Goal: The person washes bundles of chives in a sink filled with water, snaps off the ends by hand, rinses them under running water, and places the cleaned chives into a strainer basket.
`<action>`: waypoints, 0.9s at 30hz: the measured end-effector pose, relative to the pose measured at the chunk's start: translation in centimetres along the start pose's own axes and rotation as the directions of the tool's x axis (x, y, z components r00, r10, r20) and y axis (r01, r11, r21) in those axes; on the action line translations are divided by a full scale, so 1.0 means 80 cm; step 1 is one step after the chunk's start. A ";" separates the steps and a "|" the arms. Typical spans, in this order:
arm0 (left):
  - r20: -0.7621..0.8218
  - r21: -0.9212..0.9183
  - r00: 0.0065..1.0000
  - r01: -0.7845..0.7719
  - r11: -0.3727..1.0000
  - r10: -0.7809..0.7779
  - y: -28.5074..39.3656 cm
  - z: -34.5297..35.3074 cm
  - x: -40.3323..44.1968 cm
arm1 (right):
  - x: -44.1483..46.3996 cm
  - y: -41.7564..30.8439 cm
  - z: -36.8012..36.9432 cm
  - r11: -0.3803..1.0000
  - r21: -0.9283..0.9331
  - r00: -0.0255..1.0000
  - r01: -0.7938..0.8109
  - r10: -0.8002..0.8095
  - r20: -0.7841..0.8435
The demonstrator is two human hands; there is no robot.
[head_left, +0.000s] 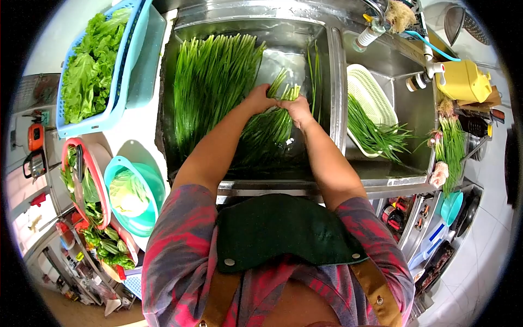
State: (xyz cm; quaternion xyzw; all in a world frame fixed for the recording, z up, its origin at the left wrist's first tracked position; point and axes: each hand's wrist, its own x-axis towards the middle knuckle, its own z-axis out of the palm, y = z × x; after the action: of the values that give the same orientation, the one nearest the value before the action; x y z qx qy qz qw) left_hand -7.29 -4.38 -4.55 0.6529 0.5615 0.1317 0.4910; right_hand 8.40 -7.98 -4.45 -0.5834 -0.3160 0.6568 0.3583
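Two adjoining stainless-steel sink basins are taking up the middle of the room, the left basin (256,26) holding clear water and the right basin (417,109) sitting beyond a metal divider (338,87). Pale floor tiles (482,261) are showing at the far right. Inside the left basin, long, thin green stalks (210,82) are lying in a thick, aligned layer along the left wall. Beside them, the right hand (299,111) is closing its fingers round a smaller bunch of green stalks (280,122), cut ends upward; the left hand (260,101) is touching the same bunch, its fingers curling in, though partly hidden, so their exact grip is staying unclear. Both bare forearms are crossing the basin's front, blocking some stalks from view. To the left, a light-blue plastic basket (90,129) is holding frilly green lettuce (95,65), and a turquoise plastic bowl (144,220) is cradling a pale-green cabbage (129,193). In the right basin, a pale-green slatted plastic basket (373,82) is bearing more green stalks (373,128), near a yellow plastic jug (463,82).
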 end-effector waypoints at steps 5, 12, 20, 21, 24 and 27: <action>0.199 -0.503 0.979 0.132 0.854 -0.034 -0.027 -0.011 0.003 | 0.000 -0.005 -0.002 0.974 0.164 0.987 -0.156 0.160 -0.014; 0.101 -0.484 0.987 0.161 0.860 -0.128 -0.019 0.002 0.002 | -0.013 -0.033 0.000 0.937 0.225 0.961 -0.266 0.277 -0.018; 0.034 -0.314 0.995 0.101 0.944 -0.095 -0.015 -0.001 0.003 | 0.009 0.005 -0.002 0.983 0.173 0.986 -0.067 0.092 -0.137; 0.045 -0.360 0.989 0.147 0.921 -0.140 -0.010 -0.007 0.000 | 0.010 0.006 -0.002 0.980 0.185 0.989 -0.068 0.091 -0.120; 0.167 -0.282 0.985 0.088 0.955 -0.042 -0.004 -0.016 -0.009 | 0.021 0.020 -0.004 0.990 0.117 0.993 -0.084 0.093 -0.067; 0.251 -0.270 0.960 0.193 0.943 -0.125 -0.012 -0.024 0.000 | 0.015 0.016 0.001 0.995 0.020 0.994 -0.103 0.103 -0.029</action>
State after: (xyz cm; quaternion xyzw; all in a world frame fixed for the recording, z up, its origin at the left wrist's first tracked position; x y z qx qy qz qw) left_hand -9.30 -3.56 -4.37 0.5364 0.5263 0.0962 0.6528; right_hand 8.14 -7.65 -6.16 -0.6054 -0.2740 0.6684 0.3340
